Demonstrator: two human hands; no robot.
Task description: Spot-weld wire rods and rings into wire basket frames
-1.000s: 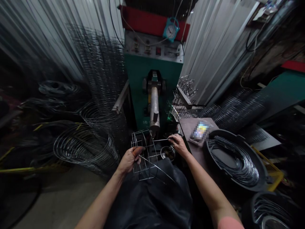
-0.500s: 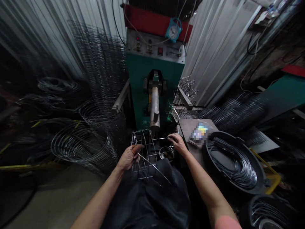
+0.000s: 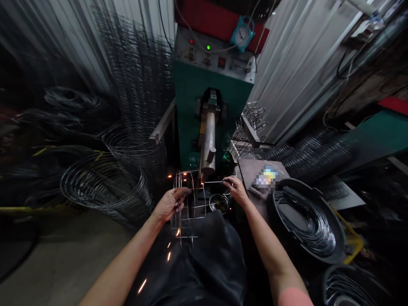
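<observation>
Clamping the wire cage frame [image 3: 192,189] in the left hand [image 3: 168,205], fingers wrapped over its curved hoops, and holding it in mid-air. Pinching a thin steel wire rod [image 3: 213,182] in the right hand [image 3: 236,191], fingers closed near the rod's right end, and laying it across the far side of the cage, right at the lower tip of the electrode arm [image 3: 208,144] of the green spot welder [image 3: 194,97]. Throwing orange sparks around the cage and down toward the dark apron [image 3: 191,267] on the lap. Judging by the look of it, the cage handles as light, stiff and a little springy, with hot spots likely near the sparks; the outer hoops, well away from the electrode, look like the safest hold. Rod looking light and whippy, easiest to steer from its free end.

Showing a small steel bowl [image 3: 219,203] just below the rod, near the right wrist. Showing a steel-topped bench [image 3: 251,170] to the right, carrying a pixelated flat object [image 3: 264,178]. Keeping a black tub [image 3: 302,250] of coiled wire [image 3: 309,225] at near right. Stacking large wire hoops [image 3: 105,191] on the left, tall wire coils [image 3: 137,72] behind them, and finished wire racks [image 3: 251,123] just right of the welder, under a blue clock [image 3: 242,36].
</observation>
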